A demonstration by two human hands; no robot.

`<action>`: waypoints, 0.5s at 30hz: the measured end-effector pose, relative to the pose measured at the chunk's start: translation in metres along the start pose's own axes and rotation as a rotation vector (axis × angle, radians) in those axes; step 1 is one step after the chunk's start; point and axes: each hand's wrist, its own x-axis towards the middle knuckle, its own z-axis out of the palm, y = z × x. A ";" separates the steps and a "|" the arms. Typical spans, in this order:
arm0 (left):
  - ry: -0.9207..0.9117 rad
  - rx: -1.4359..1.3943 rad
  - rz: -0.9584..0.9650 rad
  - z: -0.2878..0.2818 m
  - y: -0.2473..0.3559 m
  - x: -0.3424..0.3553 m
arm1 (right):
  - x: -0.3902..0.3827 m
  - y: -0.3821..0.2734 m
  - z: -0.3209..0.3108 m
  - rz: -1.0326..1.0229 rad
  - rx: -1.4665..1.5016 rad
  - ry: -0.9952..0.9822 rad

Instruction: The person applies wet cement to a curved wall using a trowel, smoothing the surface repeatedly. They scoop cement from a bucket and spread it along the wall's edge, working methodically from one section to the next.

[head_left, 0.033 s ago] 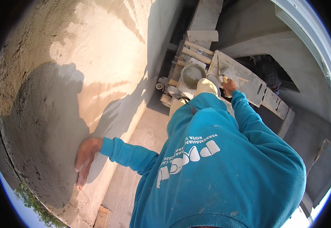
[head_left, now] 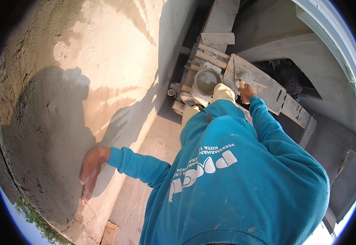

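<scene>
My left hand (head_left: pixel 91 169) lies against the plastered wall (head_left: pixel 116 53) on the left, its fingers stretched out and nothing in it. Part of that wall is in sun, part in shadow. On the far side, my right hand (head_left: pixel 247 92) is closed round the pale handle of a trowel (head_left: pixel 235 69). Its narrow blade points away from me, over a mortar-smeared board (head_left: pixel 266 92). Left of this hand, near my legs, stands a round bucket (head_left: pixel 207 81) with wet grey mix inside. My fingers cover part of the trowel handle.
Bamboo poles (head_left: pixel 211 59) and stained planks (head_left: pixel 221 20) make up a platform round my legs. More boards (head_left: pixel 296 110) run to the right, beside a dark opening (head_left: pixel 288 73) in the grey wall. A plastered ledge (head_left: pixel 135 200) borders the left wall.
</scene>
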 end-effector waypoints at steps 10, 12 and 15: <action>0.020 0.074 -0.061 -0.012 -0.008 0.000 | -0.009 -0.035 -0.019 -0.096 -0.269 0.016; 0.010 0.070 -0.071 -0.011 -0.006 0.003 | -0.009 -0.040 -0.020 -0.111 -0.297 0.013; 0.008 0.064 -0.053 -0.012 -0.004 0.001 | -0.011 -0.052 -0.019 -0.162 -0.282 0.002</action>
